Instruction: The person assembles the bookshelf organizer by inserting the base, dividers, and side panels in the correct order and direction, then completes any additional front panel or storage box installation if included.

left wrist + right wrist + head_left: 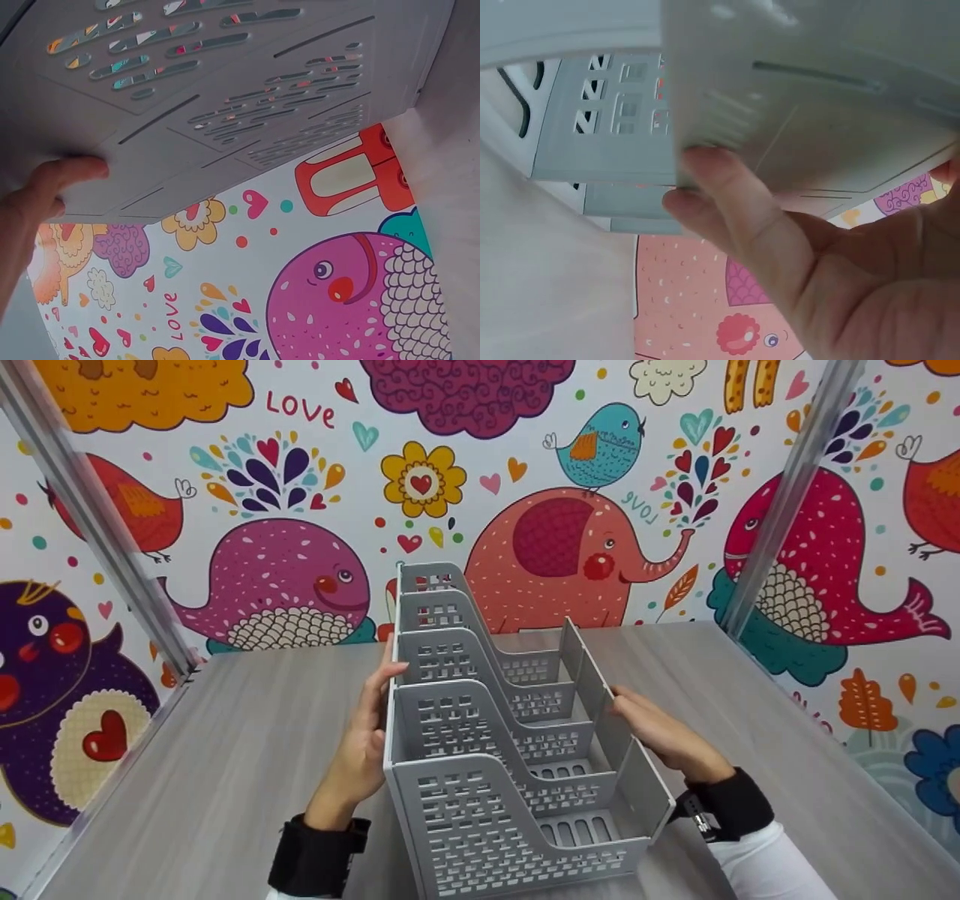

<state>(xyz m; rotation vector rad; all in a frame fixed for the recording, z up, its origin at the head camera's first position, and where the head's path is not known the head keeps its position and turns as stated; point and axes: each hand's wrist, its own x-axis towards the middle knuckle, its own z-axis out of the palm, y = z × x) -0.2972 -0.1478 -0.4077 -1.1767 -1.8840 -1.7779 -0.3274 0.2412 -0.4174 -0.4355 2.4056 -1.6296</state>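
A grey plastic file organizer stands before me, its perforated dividers stepping down from the tall left side to the low right. My left hand holds the tall left panel, with one fingertip over its upper edge. The left wrist view has a finger of that hand pressed against the slotted outer face of the panel. On the opposite side, my right hand grips the low side panel by its upper edge. Two fingertips of it meet at the panel's edge in the right wrist view.
The organizer is on a wood-grain table. Behind it rises a wall printed with cartoon animals, with metal posts at its corners. Black straps circle both wrists.
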